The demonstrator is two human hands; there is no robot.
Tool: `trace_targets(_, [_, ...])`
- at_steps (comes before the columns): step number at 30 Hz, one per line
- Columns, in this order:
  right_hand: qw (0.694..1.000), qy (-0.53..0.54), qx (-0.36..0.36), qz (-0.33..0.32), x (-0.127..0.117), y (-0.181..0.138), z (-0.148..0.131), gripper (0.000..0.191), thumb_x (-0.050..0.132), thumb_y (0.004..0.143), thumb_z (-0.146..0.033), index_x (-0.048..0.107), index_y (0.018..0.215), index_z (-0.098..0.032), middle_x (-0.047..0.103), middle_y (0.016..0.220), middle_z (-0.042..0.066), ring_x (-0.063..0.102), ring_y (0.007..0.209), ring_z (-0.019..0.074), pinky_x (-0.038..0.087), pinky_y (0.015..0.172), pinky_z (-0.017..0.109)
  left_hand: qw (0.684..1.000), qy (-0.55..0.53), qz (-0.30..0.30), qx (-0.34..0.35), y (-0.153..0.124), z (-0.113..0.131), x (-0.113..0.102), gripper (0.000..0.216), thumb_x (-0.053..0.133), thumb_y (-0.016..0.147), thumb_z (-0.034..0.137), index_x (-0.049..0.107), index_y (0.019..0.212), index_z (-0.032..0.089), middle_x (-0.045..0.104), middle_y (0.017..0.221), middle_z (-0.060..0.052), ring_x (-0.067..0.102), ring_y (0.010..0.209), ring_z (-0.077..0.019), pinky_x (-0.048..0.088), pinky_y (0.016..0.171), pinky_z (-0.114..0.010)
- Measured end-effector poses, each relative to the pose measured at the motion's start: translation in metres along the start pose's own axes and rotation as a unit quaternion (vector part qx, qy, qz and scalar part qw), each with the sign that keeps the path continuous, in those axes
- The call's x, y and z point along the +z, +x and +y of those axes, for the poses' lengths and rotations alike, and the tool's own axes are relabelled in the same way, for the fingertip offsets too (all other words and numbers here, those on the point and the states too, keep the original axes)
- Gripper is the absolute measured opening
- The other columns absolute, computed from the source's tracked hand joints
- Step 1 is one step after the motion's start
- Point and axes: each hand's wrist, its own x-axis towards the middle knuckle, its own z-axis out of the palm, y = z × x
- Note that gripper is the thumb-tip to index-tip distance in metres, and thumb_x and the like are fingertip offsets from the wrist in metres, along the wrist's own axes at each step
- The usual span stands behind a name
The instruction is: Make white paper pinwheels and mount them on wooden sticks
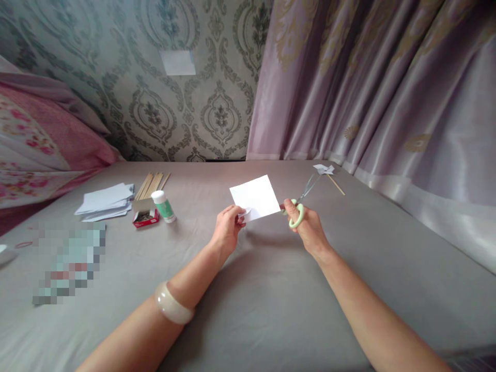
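Observation:
A white sheet of paper (254, 196) is pinched at its lower left corner by my left hand (228, 227), which wears a pale bangle on the wrist. That corner looks curled up under the thumb. My right hand (308, 227) grips scissors (296, 216) with light green handles, thumb and fingers through the loops. The scissors' metal blades are spread a little and point up and away, to the right of the paper. The paper's right corner comes close to the scissor handles; whether they touch I cannot tell.
To the left lie a stack of white paper (104, 200), wooden sticks (153, 184), an opened red box (145, 217) of small metal pieces and a white-capped green bottle (164, 206). A paper pinwheel on a stick (335, 184) lies at the far right. Curtains (349, 77) border the grey surface.

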Motion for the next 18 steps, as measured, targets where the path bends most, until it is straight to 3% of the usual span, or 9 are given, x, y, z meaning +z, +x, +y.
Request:
trace_targets(6, [0.997,0.067,0.029,-0.011,0.0046,0.0004,-0.0003,0.041,0.073,0.059,-0.054,0.059,0.068,-0.016,0.041,0.051,-0.007,0.032,0.047,0.0071,0.026,0.044,0.023,0.999,0.052,-0.008,0.014,-0.0003,-0.0035,-0.0042,0.017,0.068,0.052,0.023,0.052,0.051,0.016,0.041,0.048,0.005,0.035,0.046,-0.0057,0.026,0.045,-0.02])
trace_targets(14, [0.995,0.077,0.064,-0.03,0.0078,-0.0006,-0.0005,0.036,0.074,0.054,-0.047,0.061,0.066,-0.015,0.043,0.051,-0.007,0.032,0.048,0.007,0.025,0.046,0.024,0.998,0.062,-0.021,0.025,-0.0028,-0.0029,-0.0042,0.014,0.069,0.055,0.024,0.065,0.064,0.014,0.059,0.065,-0.003,0.053,0.063,-0.0128,0.041,0.058,-0.022])
trace_targets(18, [0.993,0.08,0.077,-0.035,0.0074,-0.0001,0.0033,0.037,0.074,0.054,-0.048,0.059,0.067,-0.016,0.04,0.05,-0.008,0.029,0.047,0.0064,0.023,0.045,0.023,0.999,0.038,-0.029,0.005,-0.0044,-0.0019,-0.0035,0.012,0.066,0.056,0.023,0.063,0.063,0.015,0.058,0.066,-0.002,0.052,0.061,-0.0125,0.042,0.053,-0.022])
